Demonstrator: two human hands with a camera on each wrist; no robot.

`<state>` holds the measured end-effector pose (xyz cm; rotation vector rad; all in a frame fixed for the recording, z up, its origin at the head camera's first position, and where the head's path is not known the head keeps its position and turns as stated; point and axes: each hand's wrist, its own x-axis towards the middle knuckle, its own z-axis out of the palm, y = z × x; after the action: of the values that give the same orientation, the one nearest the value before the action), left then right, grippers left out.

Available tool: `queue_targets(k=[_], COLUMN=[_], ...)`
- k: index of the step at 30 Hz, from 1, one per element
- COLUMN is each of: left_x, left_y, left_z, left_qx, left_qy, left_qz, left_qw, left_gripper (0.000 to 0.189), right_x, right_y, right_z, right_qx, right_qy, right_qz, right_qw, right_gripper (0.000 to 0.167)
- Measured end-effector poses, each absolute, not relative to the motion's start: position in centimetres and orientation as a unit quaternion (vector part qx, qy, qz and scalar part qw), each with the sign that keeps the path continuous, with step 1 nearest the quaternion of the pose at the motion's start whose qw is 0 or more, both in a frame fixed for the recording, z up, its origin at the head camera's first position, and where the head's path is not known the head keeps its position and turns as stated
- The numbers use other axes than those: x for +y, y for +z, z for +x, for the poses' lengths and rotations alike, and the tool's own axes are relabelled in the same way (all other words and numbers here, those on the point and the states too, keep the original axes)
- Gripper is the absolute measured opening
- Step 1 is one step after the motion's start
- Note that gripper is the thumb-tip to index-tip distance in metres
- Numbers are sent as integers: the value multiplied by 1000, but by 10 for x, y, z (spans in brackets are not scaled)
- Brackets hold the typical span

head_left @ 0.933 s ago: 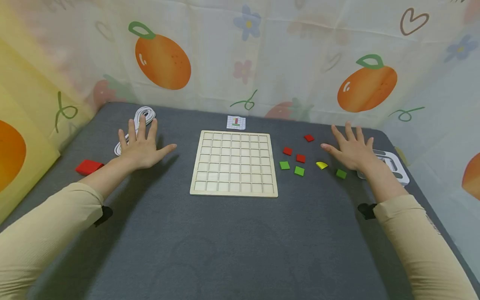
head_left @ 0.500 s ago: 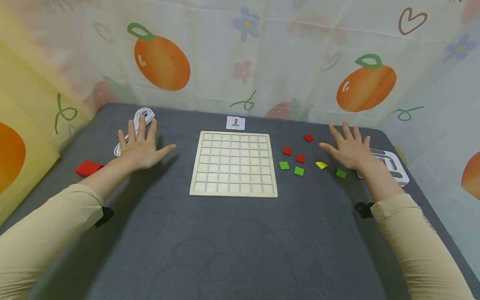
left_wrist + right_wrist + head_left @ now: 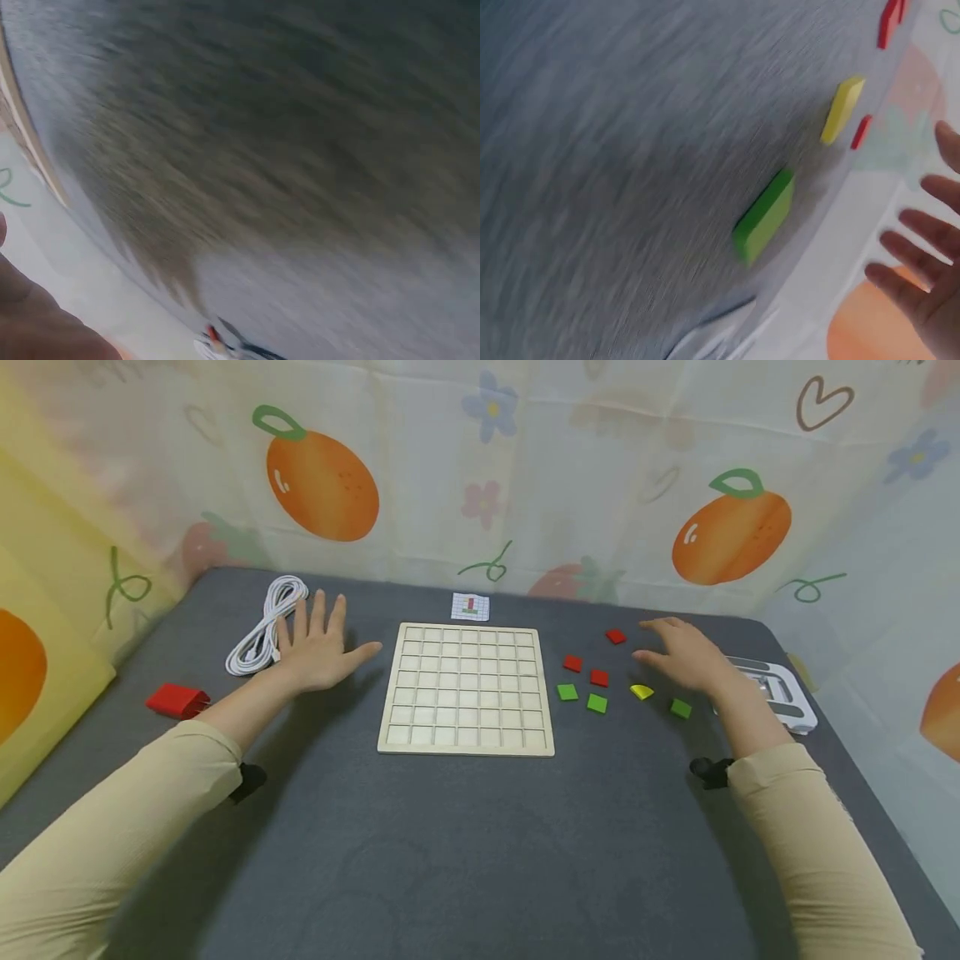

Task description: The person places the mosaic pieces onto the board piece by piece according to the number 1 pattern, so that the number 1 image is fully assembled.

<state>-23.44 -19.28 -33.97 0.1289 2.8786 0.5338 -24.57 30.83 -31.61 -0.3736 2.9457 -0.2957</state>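
Fingers spread, my left hand hovers above the table left of a wooden grid board; it holds nothing. Over the right side, my right hand is raised with its fingers loosely bent and nothing in them. Nearest to it are a yellow quarter-round tile, a green square tile and a red tile. More red tiles and green tiles lie beside the board's right edge. In the right wrist view, the green tile and yellow tile appear below the hand.
Behind the board lies a small card with a coloured grid pattern. A coiled white cable and a red object lie at the left. A white and grey object sits at the right edge, partly behind my right arm.
My left hand has moved right, toward the board, uncovering more of the cable. My right hand has shifted slightly left, and its spread fingers have come together and bent. The tiles stay put.
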Motion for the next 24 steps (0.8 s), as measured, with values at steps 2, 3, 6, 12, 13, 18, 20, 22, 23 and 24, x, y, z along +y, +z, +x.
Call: queue_targets(k=[2,3,6,12,13,18,20,22,23,24], left_x=[-185,-181,-173,-166,-166,-168,-169,-170,-171,-171], left_y=[-340,-341,-345,-350,-351,-355,-357,-359,-361,-361], left_z=[-237,-239,-244,-251,-252,-257,-258,-258,-258,-258], left_qx=[974,972,968,951,947,922,915,909,908,906], left_qy=[192,197,214,250,255,275,279,282,280,277], left_qz=[51,57,71,124,136,205,226,237,238,240], left_qw=[111,111,108,134,143,178,185,196,204,210], left_gripper=[99,99,98,99,100,112,119,122,124,125], right_x=[304,302,296,292,291,293,294,295,295,295], right_y=[-317,-318,-321,-322,-321,-319,-319,-319,-320,-320], right_z=[-248,-249,-253,-257,-257,-258,-258,-259,-259,-259], right_qx=[980,978,972,955,952,945,942,939,939,937], right_qy=[-118,-128,-143,-148,-149,-148,-147,-145,-143,-144], right_qz=[-136,-139,-150,-149,-144,-129,-127,-127,-129,-130], right_qw=[83,88,114,212,225,263,275,284,287,289], right_gripper=[57,54,50,52,52,51,49,47,46,44])
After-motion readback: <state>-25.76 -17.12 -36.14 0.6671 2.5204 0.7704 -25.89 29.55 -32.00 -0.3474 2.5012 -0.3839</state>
